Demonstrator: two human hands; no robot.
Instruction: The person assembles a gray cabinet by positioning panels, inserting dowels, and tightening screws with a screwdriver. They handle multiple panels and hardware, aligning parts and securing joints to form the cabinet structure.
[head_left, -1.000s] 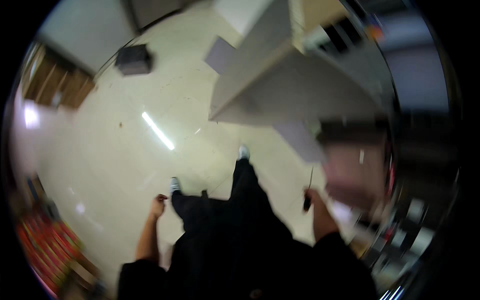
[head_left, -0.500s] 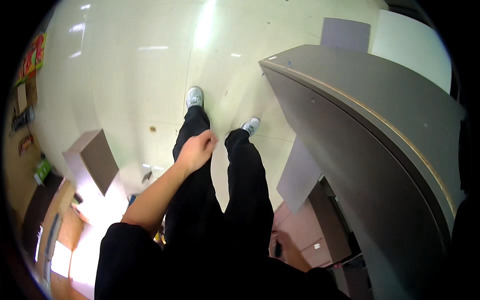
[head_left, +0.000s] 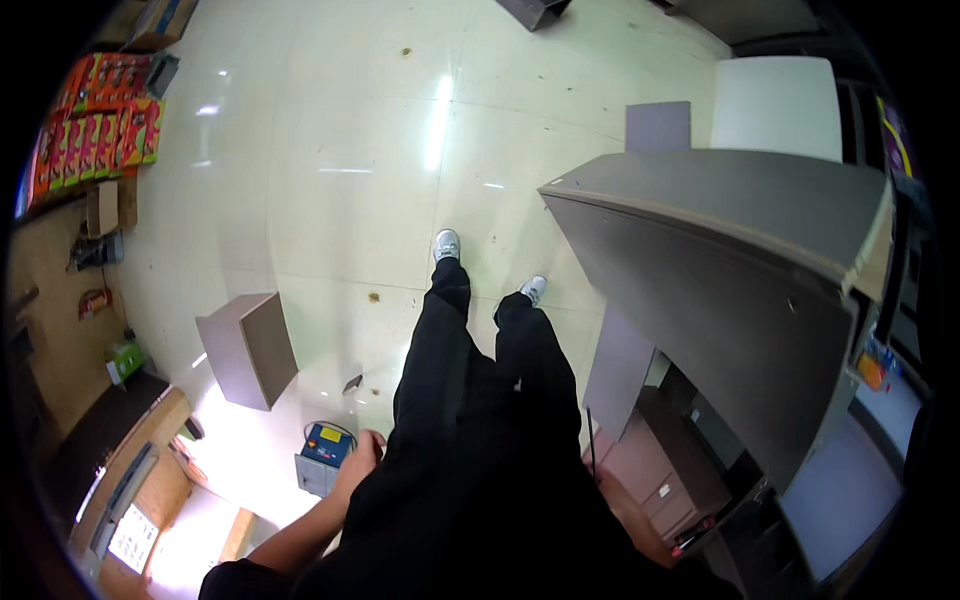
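My left hand [head_left: 366, 457] hangs beside my left thigh, its fingers curled in loosely with nothing visible in them. Beyond it on the floor stands a blue and grey box-shaped device [head_left: 324, 452] with a yellow label and a dark handle or cord; the hand is nearest to this. At my right side my right hand [head_left: 618, 500] is closed around a thin dark rod-like tool [head_left: 591, 440] pointing upward in the picture. My leg and clothing hide part of that grip, and the tool's exact kind cannot be made out.
A large grey-brown panelled cabinet [head_left: 700, 235] leans in from the right, with a brown carton-like block [head_left: 660, 470] below it. A small brown box [head_left: 250, 350] stands on the left floor. Red and green packages [head_left: 95, 140] line the far left, above a wooden bench [head_left: 150, 420].
My left hand has swung back from in front of my legs to beside my thigh. The view has shifted, bringing the blue device and more of the cabinet's right end into sight.
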